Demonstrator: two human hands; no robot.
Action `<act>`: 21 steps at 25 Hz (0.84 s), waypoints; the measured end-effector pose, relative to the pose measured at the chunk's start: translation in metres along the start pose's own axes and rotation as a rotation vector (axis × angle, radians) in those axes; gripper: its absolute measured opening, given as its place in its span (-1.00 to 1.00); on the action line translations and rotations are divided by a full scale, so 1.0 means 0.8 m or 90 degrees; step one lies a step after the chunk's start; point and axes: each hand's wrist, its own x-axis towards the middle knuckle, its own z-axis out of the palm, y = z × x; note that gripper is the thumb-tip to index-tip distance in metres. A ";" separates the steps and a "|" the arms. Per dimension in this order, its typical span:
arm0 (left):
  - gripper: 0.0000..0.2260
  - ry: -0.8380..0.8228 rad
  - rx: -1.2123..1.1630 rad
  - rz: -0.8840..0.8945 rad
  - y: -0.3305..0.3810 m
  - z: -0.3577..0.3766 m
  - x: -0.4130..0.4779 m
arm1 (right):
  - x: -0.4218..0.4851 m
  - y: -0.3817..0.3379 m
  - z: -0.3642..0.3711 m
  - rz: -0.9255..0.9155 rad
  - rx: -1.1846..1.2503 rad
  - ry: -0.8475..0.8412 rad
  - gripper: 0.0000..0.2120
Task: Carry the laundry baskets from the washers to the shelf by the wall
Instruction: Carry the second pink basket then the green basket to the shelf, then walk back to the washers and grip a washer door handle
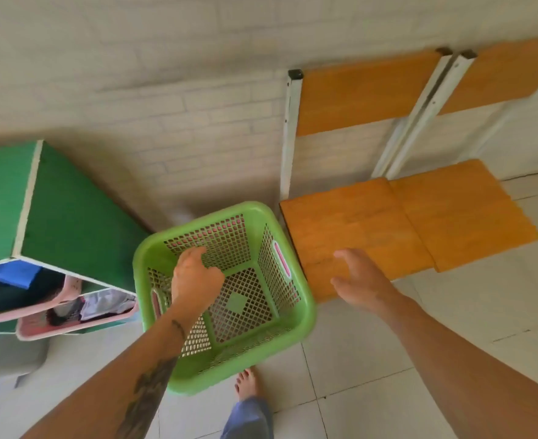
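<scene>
A light green perforated laundry basket with pink handle slots stands empty on the tiled floor, just left of the shelf. My left hand hovers over its inside near the far wall, fingers curled, holding nothing that I can see. My right hand is open, fingers spread, over the front corner of the lowest orange shelf board, to the right of the basket. The shelf has white metal posts and a higher orange board against the white brick wall.
A green cabinet stands at the left with two pink baskets of clothes in its openings. My bare foot is on the white floor tiles just below the green basket. A grey object sits at the lower left.
</scene>
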 end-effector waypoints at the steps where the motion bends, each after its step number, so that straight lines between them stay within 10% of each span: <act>1: -0.42 -0.018 0.023 0.047 0.034 0.000 -0.016 | -0.023 0.011 -0.023 -0.002 -0.006 0.016 -0.46; 11: -0.58 -0.104 0.431 0.503 0.341 0.078 -0.262 | -0.286 0.196 -0.244 0.000 -0.012 0.244 -0.53; 21: -0.54 -0.124 0.482 0.746 0.625 0.213 -0.459 | -0.474 0.416 -0.441 0.232 -0.056 0.438 -0.40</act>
